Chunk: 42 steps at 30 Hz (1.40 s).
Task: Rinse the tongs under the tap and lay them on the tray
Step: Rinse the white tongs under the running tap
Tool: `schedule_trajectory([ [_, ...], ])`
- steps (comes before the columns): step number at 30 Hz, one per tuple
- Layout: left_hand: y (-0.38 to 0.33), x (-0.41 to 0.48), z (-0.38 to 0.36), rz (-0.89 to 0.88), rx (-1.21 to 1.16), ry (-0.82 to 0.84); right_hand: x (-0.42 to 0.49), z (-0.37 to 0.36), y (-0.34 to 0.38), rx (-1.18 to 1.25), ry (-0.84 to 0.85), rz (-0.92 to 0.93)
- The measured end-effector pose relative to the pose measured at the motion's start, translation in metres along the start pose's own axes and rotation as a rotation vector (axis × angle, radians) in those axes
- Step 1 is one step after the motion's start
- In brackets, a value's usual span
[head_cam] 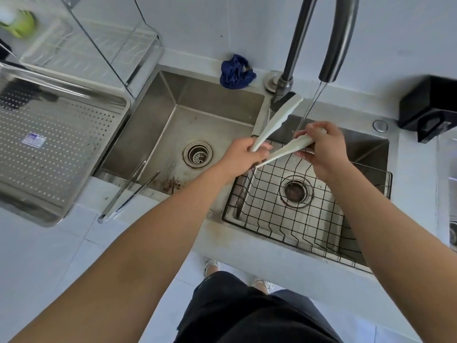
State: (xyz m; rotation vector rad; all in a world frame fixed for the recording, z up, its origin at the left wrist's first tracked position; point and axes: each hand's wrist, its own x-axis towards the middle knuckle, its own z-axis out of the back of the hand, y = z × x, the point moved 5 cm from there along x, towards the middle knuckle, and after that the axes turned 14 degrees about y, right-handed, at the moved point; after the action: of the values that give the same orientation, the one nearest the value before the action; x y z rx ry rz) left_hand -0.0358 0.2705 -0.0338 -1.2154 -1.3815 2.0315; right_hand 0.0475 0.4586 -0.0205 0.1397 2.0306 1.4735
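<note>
White plastic tongs (277,120) are spread apart over the right sink basin. My left hand (241,160) grips them at the hinge end. My right hand (324,147) pinches the tip of the lower arm, where a thin stream of water (310,107) from the dark tap (338,38) falls. The upper arm points up toward the tap base. The perforated steel tray (49,149) sits on the counter at the left.
A black wire rack (296,214) lines the right basin. Metal tongs (128,194) lie over the front edge of the left basin (178,120). A blue cloth (237,71) sits behind the sink. A clear dish rack (99,45) stands at back left, a black box (430,107) at right.
</note>
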Motion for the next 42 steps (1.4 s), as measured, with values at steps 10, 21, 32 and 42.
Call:
schedule_trajectory([
  [10,-0.003,0.0,-0.005,0.049,0.021,-0.044,-0.003,-0.029,-0.03,0.384,0.115,-0.087],
  [21,0.009,-0.008,0.006,0.057,0.015,-0.084,-0.007,-0.037,-0.038,0.227,0.012,-0.084],
  [32,0.018,-0.016,0.019,0.045,0.078,-0.209,0.001,-0.029,-0.028,0.259,0.097,-0.06],
  [42,0.014,-0.023,0.021,0.004,0.244,-0.332,0.0,-0.013,-0.018,-0.293,-0.127,0.001],
])
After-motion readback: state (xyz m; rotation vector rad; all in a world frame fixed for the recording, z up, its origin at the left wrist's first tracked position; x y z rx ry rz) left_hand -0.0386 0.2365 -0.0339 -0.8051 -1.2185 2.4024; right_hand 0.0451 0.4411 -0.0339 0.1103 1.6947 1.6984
